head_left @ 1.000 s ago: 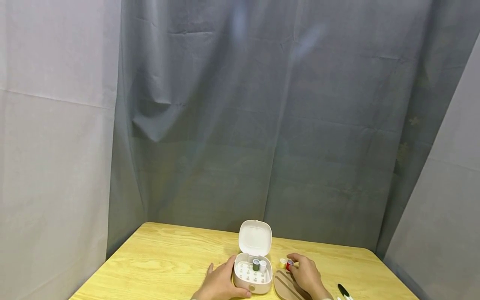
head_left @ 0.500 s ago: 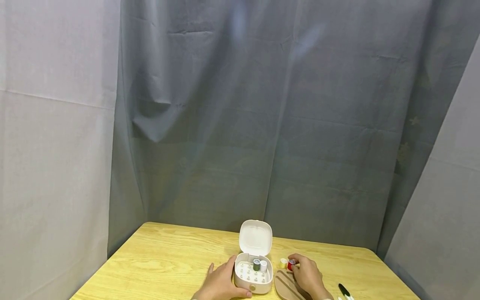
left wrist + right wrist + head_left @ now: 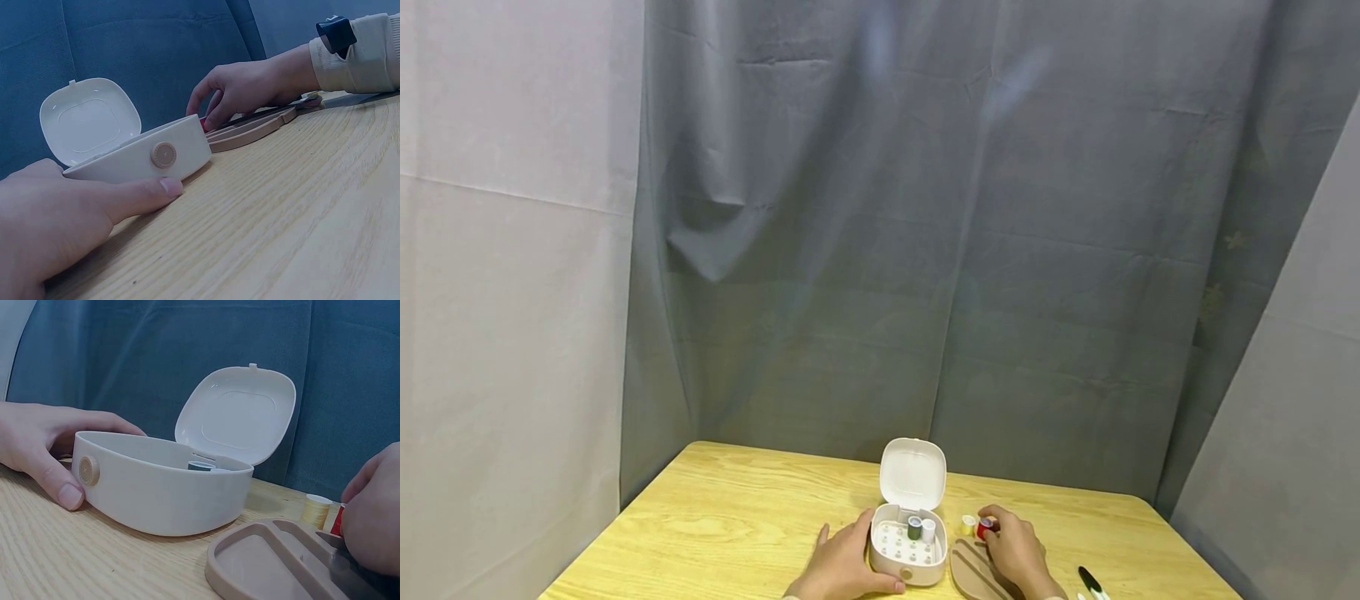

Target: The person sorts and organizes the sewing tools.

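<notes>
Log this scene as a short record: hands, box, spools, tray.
Left hand: grips the white box at its left side
Right hand: pinches the red spool
Lid: open
Spools in box: green spool, white spool
Yellow spool: outside the box, beside the red spool
Brown tray: right of the box, partly hidden by the right hand

1. A wood-grained desk [image 3: 715, 517] is showing rounded far corners.
2. A creased grey curtain [image 3: 850, 250] is hanging behind it.
3. A pale left cloth [image 3: 512, 275] and a pale right cloth [image 3: 1285, 417] are flanking that curtain.
4. A black-and-white tool [image 3: 1090, 581] is lying at lower right, partly cut off.
</notes>
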